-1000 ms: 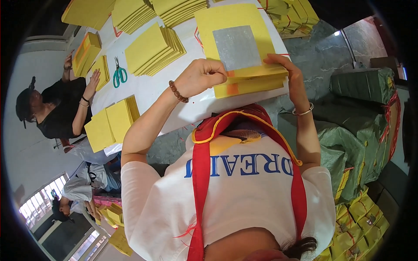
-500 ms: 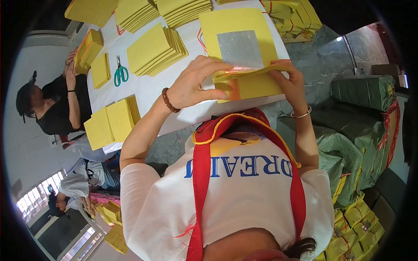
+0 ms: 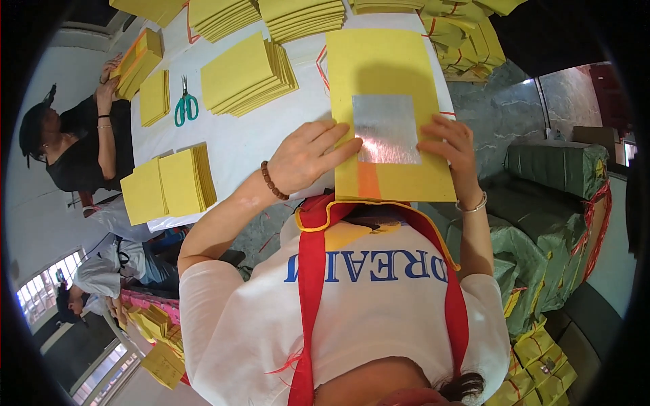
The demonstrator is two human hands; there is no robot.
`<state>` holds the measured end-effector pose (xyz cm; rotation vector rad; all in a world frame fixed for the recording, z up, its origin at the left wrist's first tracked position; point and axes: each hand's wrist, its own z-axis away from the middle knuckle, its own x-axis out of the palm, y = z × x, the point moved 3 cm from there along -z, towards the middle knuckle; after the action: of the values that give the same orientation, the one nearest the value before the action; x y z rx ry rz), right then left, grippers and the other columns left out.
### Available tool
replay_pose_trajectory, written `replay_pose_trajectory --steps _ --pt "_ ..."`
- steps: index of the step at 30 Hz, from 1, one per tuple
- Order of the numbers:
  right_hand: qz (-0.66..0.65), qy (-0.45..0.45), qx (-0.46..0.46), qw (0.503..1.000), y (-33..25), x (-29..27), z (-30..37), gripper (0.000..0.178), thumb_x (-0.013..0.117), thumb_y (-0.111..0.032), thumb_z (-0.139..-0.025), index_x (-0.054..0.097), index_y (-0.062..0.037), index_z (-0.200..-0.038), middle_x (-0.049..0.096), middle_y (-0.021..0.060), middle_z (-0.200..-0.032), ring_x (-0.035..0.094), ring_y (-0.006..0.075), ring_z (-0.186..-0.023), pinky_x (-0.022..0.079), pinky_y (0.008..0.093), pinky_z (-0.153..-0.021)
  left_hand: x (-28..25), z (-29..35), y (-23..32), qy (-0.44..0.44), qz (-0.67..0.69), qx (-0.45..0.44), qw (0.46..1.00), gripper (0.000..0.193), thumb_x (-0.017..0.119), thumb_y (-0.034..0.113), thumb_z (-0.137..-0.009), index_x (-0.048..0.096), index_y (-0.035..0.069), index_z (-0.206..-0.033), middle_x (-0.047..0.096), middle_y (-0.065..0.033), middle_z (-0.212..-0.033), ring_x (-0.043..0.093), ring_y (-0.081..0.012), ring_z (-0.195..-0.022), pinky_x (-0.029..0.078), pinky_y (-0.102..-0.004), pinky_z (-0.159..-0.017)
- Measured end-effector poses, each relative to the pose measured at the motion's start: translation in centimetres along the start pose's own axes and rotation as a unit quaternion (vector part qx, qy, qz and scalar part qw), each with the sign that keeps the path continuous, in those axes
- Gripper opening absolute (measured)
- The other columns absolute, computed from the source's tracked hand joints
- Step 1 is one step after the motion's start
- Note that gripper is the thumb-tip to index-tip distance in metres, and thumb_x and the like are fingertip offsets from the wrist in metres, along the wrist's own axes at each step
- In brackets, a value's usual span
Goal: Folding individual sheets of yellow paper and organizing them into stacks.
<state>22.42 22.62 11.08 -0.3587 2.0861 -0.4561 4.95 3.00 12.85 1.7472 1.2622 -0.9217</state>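
A yellow joss paper sheet or thin stack (image 3: 379,57) lies unfolded in front of me, with a silver foil square (image 3: 384,125) and an orange strip (image 3: 369,181) below it. Its lower end reaches past the table edge to my apron. My left hand (image 3: 308,157) rests on its left side, fingers stretched out and tips at the foil's edge. On the opposite side, my right hand (image 3: 455,150) lies over the paper's right margin, its fingertips close to the foil. No fingers are visibly wrapped around the paper; how many sheets lie beneath is hidden.
Fanned yellow paper stacks (image 3: 244,74) and green-handled scissors (image 3: 186,108) lie on the white table (image 3: 230,145). A co-worker (image 3: 88,142) handles a yellow bundle (image 3: 139,61) at the left. Green wrapped bales (image 3: 542,223) stand to the right; another person (image 3: 101,277) is farther left.
The yellow paper was folded up between both hands and now lies spread flat, its lower end toward me. Both hands have shifted down slightly and now rest on its sides.
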Motion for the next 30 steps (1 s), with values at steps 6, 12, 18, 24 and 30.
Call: replay_pose_trajectory --steps 6,12,18,24,30 --pt "-0.107 -0.028 0.116 0.987 0.5 0.2 -0.3 0.020 0.065 -0.015 -0.076 0.064 -0.0083 -0.095 0.066 0.0044 -0.092 0.060 0.0210 -0.094 0.037 0.0328 -0.083 0.0 -0.6 -1.3 0.032 0.198 -0.212 0.957 0.018 0.053 0.012 -0.087 0.062 0.001 -0.099 0.060 -0.0120 -0.080 0.057 -0.0222 -0.068 0.048 -0.0314 -0.063" --pt "-0.270 0.076 0.304 0.911 1.1 1.7 -2.0 0.024 0.063 -0.014 -0.083 0.059 -0.0031 -0.105 0.066 0.0057 -0.090 0.057 0.0109 -0.070 0.042 0.0239 -0.060 2.1 -1.4 -4.4 -0.043 0.388 -0.455 0.801 0.025 0.051 0.017 -0.090 0.059 0.000 -0.106 0.056 -0.0128 -0.068 0.050 -0.0163 -0.058 0.041 -0.0319 -0.055" --pt "-0.240 0.072 0.318 0.914 1.2 1.7 -2.9 0.036 0.065 -0.014 -0.082 0.057 -0.0042 -0.116 0.066 0.0061 -0.085 0.052 0.0056 -0.064 0.042 0.0210 -0.058 3.5 -1.5 -5.3 0.001 0.457 -0.451 0.767 0.022 0.051 0.021 -0.092 0.059 0.003 -0.102 0.053 0.0047 -0.069 0.041 -0.0023 -0.055 0.035 -0.0189 -0.051" --pt "-0.232 0.074 0.346 0.906 2.1 2.7 -2.6 0.038 0.065 -0.014 -0.081 0.058 -0.0076 -0.118 0.066 0.0065 -0.080 0.049 0.0036 -0.062 0.042 0.0205 -0.056 3.7 -1.5 -5.6 0.004 0.500 -0.484 0.718 0.016 0.055 0.019 -0.091 0.051 0.006 -0.099 0.056 0.0045 -0.072 0.045 -0.0006 -0.058 0.036 -0.0186 -0.053" --pt "-0.230 0.094 0.356 0.901 2.3 3.1 -2.9 0.038 0.064 -0.013 -0.081 0.059 -0.0068 -0.118 0.063 0.0046 -0.071 0.046 0.0036 -0.058 0.041 0.0208 -0.054 3.8 -1.9 -5.8 0.032 0.533 -0.498 0.683 0.018 0.055 0.020 -0.091 0.050 0.007 -0.102 0.060 0.0029 -0.072 0.049 -0.0013 -0.058 0.035 -0.0182 -0.052"
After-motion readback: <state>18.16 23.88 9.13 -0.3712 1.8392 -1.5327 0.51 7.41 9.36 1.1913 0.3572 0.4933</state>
